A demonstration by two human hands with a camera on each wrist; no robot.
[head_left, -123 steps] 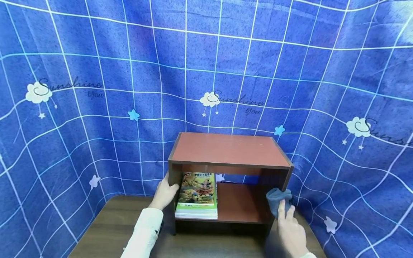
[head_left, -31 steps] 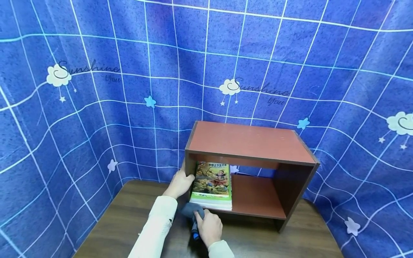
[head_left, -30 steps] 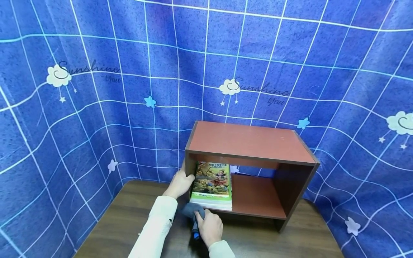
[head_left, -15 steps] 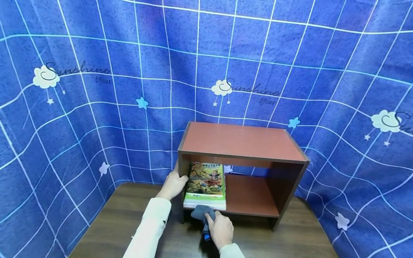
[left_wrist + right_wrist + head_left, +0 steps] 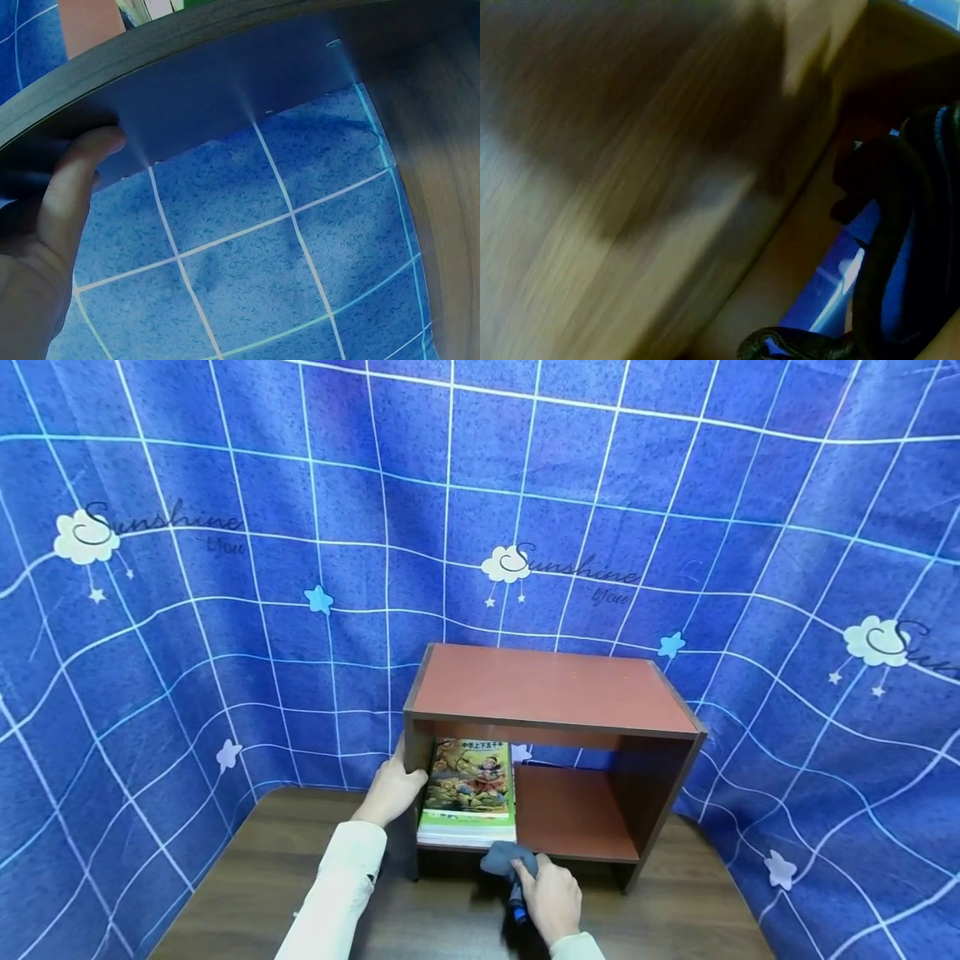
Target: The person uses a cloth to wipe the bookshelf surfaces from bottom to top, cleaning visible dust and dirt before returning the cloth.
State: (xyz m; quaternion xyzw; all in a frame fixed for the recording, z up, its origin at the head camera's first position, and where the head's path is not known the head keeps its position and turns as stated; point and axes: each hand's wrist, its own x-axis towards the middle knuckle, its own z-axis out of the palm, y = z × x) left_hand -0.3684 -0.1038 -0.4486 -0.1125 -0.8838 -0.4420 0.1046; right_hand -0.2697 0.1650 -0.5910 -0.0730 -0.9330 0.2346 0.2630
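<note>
Your left hand (image 5: 392, 791) is gripping the shelf (image 5: 555, 689); your right hand (image 5: 551, 897), pinching the cloth (image 5: 502, 860), is seemingly wiping its near lower edge (image 5: 585, 857), probably needing rightward strokes.

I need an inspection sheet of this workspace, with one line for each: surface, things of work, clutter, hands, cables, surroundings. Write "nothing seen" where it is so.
Surface: wood-grain table
Things of work: shelf unit on the table; grey-blue cloth by its lower front edge; stacked books inside
Clutter: nothing seen
Left hand: grips the shelf unit's side
Right hand: holds the cloth
Cables: dark loops in the right wrist view; cable or strap unclear
Surroundings: blue grid-patterned curtain behind
</note>
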